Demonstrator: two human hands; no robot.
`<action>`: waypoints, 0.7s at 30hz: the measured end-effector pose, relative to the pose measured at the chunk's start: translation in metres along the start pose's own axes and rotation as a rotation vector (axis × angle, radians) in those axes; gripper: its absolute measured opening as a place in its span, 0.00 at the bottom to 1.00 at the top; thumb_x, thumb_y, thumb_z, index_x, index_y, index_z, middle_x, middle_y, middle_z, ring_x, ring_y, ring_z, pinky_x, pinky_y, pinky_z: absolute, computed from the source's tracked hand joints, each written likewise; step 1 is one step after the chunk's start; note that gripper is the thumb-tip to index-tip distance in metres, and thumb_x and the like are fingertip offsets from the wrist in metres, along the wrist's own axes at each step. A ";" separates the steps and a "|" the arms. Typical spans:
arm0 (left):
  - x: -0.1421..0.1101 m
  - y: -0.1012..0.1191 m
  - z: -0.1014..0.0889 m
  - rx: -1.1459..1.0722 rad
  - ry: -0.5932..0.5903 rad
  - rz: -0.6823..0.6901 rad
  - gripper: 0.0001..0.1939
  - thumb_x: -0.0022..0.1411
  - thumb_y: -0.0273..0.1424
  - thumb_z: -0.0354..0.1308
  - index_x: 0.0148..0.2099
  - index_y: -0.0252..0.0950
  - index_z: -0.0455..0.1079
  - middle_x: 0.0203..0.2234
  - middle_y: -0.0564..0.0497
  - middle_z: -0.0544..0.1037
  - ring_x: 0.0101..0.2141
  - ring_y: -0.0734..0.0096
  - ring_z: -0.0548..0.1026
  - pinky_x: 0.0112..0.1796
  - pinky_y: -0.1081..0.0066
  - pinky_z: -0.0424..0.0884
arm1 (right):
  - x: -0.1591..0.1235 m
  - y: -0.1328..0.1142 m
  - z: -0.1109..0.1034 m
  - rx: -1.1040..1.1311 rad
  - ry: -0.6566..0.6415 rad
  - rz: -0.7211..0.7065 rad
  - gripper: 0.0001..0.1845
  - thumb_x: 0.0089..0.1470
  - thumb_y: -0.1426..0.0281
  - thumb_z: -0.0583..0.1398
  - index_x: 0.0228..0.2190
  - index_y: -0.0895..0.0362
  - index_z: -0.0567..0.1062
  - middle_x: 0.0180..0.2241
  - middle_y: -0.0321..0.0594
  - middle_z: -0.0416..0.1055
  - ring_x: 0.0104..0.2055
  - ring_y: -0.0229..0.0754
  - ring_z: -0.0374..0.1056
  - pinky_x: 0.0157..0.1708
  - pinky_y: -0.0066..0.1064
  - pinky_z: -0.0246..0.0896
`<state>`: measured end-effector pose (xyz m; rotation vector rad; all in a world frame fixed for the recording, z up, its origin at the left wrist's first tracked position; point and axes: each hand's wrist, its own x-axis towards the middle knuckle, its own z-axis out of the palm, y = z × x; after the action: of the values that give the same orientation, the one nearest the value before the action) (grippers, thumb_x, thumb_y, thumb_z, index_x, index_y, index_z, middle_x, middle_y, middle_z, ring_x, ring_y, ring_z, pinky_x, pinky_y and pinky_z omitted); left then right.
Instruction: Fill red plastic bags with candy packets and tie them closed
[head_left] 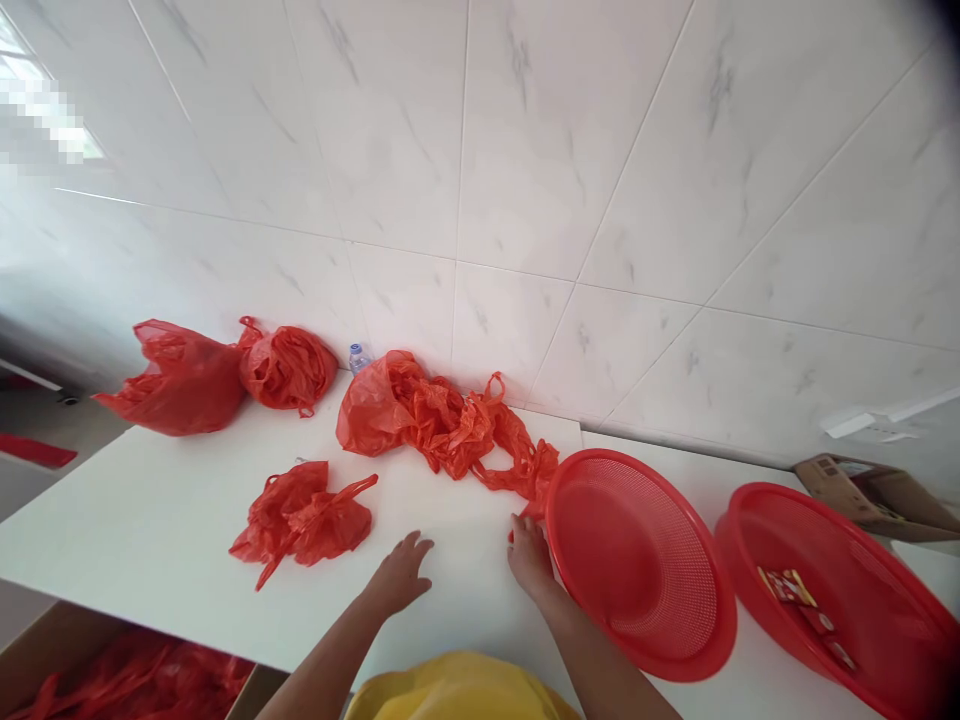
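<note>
My left hand [399,575] lies flat on the white table [150,530] with fingers spread, holding nothing, just right of a small crumpled red plastic bag [304,518]. My right hand [529,556] rests at the left rim of an empty red mesh basket [637,560], its fingertips touching the rim and the tail of a long heap of red plastic bags [442,420]. Whether those fingers grip anything is unclear.
Two more stuffed red bags [180,380] [289,365] sit at the back left by the tiled wall, with a small bottle [358,357] behind. A second red basket [840,600] with packets stands right; a cardboard box [870,495] beyond it. A box of red bags [127,675] is below.
</note>
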<state>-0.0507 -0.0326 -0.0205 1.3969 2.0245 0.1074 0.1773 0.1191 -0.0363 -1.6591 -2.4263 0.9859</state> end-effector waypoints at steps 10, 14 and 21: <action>-0.001 0.034 0.000 -0.135 0.063 0.107 0.42 0.49 0.29 0.60 0.67 0.40 0.55 0.67 0.42 0.55 0.65 0.55 0.55 0.60 0.59 0.58 | -0.064 -0.005 0.010 0.351 -0.346 0.020 0.09 0.36 0.80 0.53 0.21 0.55 0.68 0.22 0.35 0.69 0.26 0.39 0.65 0.27 0.28 0.55; 0.002 0.059 -0.006 -0.107 0.071 0.194 0.46 0.46 0.27 0.64 0.68 0.47 0.54 0.68 0.44 0.52 0.67 0.49 0.48 0.60 0.52 0.55 | -0.083 -0.034 -0.029 0.736 -0.437 -0.029 0.08 0.40 0.76 0.53 0.25 0.55 0.69 0.20 0.32 0.67 0.24 0.36 0.62 0.28 0.28 0.55; 0.002 0.077 -0.014 -0.377 0.143 0.228 0.07 0.50 0.25 0.59 0.32 0.42 0.76 0.40 0.47 0.79 0.49 0.56 0.71 0.55 0.56 0.59 | -0.095 -0.053 -0.108 1.140 -0.337 -0.086 0.03 0.50 0.68 0.58 0.26 0.53 0.70 0.20 0.30 0.61 0.22 0.33 0.55 0.26 0.28 0.53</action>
<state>0.0028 0.0058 0.0222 1.3961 1.8264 0.6698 0.2145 0.0774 0.1069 -0.9814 -1.4076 2.1526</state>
